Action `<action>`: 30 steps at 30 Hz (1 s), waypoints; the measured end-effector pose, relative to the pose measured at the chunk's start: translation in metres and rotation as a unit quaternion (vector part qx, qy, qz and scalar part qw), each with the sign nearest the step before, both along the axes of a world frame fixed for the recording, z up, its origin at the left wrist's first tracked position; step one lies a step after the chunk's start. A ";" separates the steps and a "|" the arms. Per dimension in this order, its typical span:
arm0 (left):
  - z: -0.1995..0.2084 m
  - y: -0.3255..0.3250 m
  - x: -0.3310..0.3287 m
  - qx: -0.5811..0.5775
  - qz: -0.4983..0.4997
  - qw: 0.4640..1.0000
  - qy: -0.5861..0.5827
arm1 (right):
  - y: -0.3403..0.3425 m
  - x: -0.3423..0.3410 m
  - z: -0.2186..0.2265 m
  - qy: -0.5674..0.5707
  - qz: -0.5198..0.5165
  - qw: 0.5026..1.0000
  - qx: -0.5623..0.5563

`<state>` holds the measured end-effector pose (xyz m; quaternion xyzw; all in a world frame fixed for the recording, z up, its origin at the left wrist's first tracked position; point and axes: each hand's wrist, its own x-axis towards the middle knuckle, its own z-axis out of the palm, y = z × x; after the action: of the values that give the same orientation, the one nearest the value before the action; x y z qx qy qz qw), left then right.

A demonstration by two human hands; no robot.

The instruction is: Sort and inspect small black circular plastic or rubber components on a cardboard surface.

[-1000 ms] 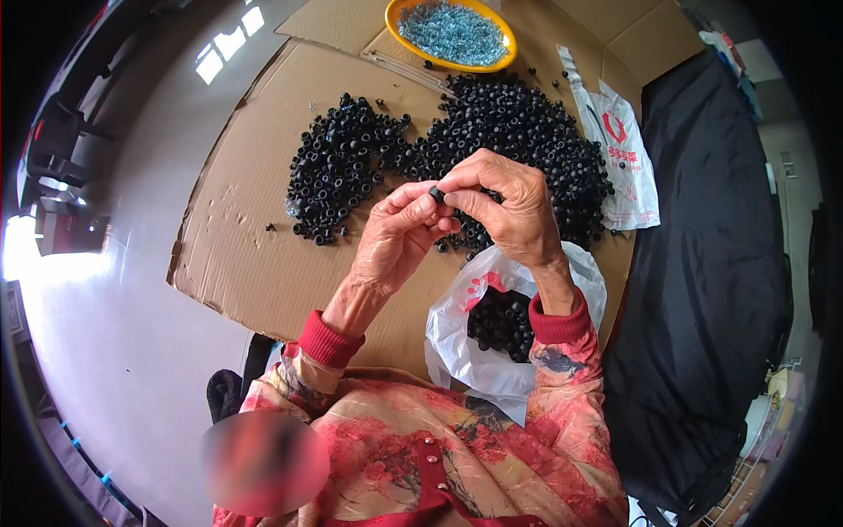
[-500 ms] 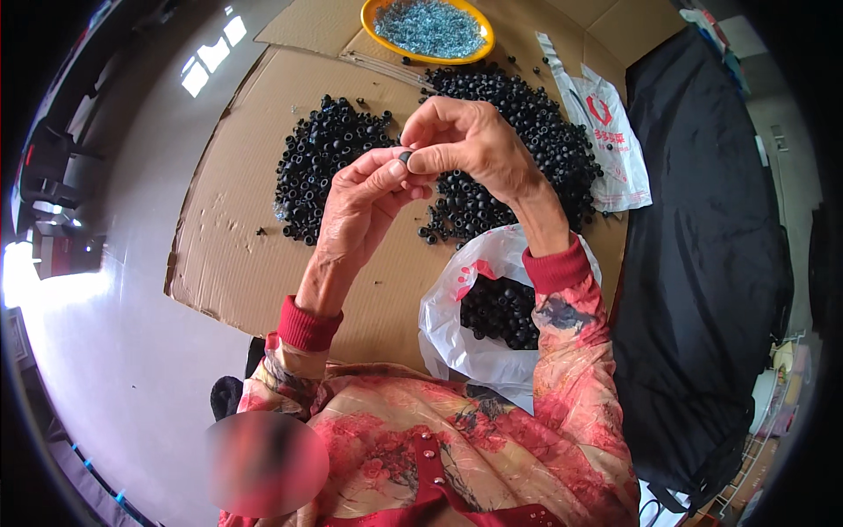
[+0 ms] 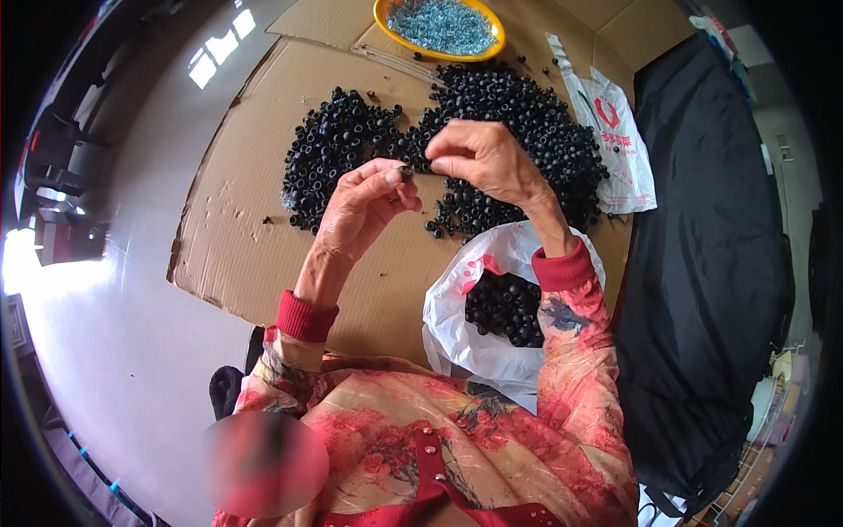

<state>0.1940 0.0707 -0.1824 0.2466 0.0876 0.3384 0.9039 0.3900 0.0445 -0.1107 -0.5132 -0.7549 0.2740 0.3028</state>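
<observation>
Between the thumb and forefinger of my left hand is a small black round cap, held above the cardboard. My right hand hovers a short way to its right, thumb and fingers pinched together; I cannot make out what, if anything, is in the pinch. Beneath and beyond the hands lie two heaps of similar black parts, a left heap with many hollow ends showing and a larger right heap. A white plastic bag near my right forearm stands open, with black round pieces inside.
A yellow bowl of small clear bluish pieces sits at the far edge. Flat cardboard covers the work surface. An empty-looking white plastic bag lies at the right, beside a large black cloth.
My right hand has drawn away from the left and moved slightly right and down, its fingers now apart from the cap. My left hand keeps the cap, now slightly lower.
</observation>
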 end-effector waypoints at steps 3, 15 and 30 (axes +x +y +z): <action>-0.013 -0.002 -0.004 -0.012 0.038 0.999 0.019 | -0.011 0.011 -0.033 -0.122 0.014 0.992 -0.018; -0.024 -0.009 -0.005 -0.023 0.061 0.995 0.074 | -0.028 0.004 -0.062 -0.283 0.013 0.958 0.047; -0.029 -0.008 0.001 -0.042 0.073 0.993 0.078 | -0.009 0.015 -0.077 -0.196 -0.032 0.978 0.057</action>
<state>0.1948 0.0623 -0.2110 0.2271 0.1893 0.3797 0.8766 0.4048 0.0359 -0.1875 -0.5631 -0.7970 0.1148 0.1860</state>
